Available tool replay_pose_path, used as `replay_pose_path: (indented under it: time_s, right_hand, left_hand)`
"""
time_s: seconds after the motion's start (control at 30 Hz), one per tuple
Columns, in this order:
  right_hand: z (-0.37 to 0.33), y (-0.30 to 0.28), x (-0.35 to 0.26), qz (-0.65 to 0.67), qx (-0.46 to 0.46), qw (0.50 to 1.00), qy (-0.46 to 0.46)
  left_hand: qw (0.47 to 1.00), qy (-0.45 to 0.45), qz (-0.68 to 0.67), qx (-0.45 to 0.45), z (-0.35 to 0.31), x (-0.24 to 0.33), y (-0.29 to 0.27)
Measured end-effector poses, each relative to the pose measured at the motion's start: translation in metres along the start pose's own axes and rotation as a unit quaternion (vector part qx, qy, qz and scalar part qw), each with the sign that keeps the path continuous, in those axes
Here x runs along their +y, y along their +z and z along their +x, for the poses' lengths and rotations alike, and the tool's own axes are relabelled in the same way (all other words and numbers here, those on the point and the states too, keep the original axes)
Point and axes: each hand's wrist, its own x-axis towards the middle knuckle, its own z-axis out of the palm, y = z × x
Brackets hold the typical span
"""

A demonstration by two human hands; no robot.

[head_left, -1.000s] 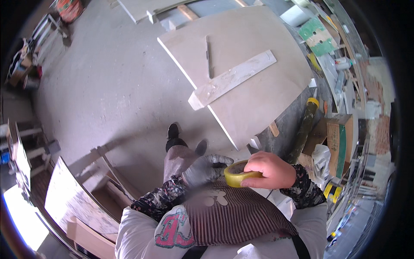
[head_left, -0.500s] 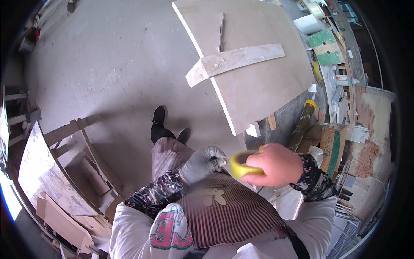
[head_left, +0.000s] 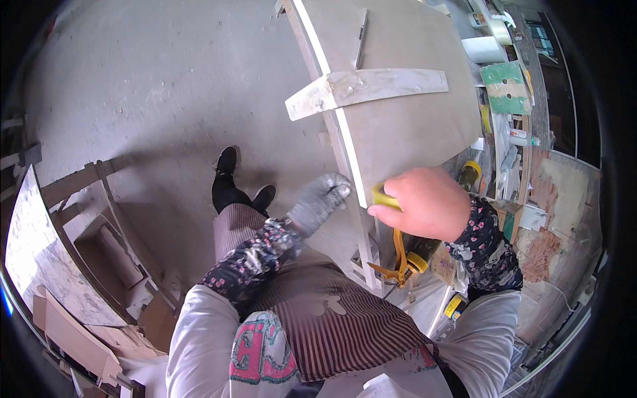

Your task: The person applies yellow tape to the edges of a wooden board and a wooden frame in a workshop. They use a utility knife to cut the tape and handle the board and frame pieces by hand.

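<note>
Well left of tape [head_left: 383,196], wooden frame [head_left: 66,184] surrounds carton [head_left: 109,255].

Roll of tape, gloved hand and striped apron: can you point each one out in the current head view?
Yellow tape roll [head_left: 379,197], head view: its exposed yellow side.
Gloved left hand [head_left: 318,204], head view: middle of the hand.
Striped apron [head_left: 352,331], head view: its striped front.

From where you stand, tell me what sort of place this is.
Likely a workshop, judging by the broad beige panel, the pale strip lying across its edge, and the yellow tape roll in the right hand.
</note>
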Motion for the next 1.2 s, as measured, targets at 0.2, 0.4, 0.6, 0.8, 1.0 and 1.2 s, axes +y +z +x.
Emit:
replay_pose_path:
  time_s: [0.2,0.4,0.6,0.8,1.0,1.2]
  right_hand:
    - [-0.001,-0.005,0.006,0.035,-0.002,0.999,-0.007]
    - [0.000,-0.001,0.026,-0.003,0.042,0.997,-0.058]
    - [0.007,0.010,0.066,0.094,0.000,0.994,-0.054]
    - [0.009,0.019,0.079,0.121,0.044,0.986,-0.105]
    - [0.006,0.024,0.094,0.195,0.067,0.969,-0.135]
    - [0.013,0.039,0.114,0.290,0.079,0.937,-0.181]
  left_hand:
    - [0.996,-0.022,-0.064,-0.064,0.014,-0.005,0.016]
    - [0.999,0.026,-0.019,-0.010,0.022,-0.001,0.034]
    - [0.972,-0.011,-0.236,0.021,-0.010,0.019,0.037]
    - [0.993,0.010,0.084,0.084,-0.013,0.039,0.063]
    - [0.981,-0.040,0.177,0.066,-0.015,0.036,0.059]
    - [0.994,-0.003,0.104,0.036,-0.017,0.035,0.055]
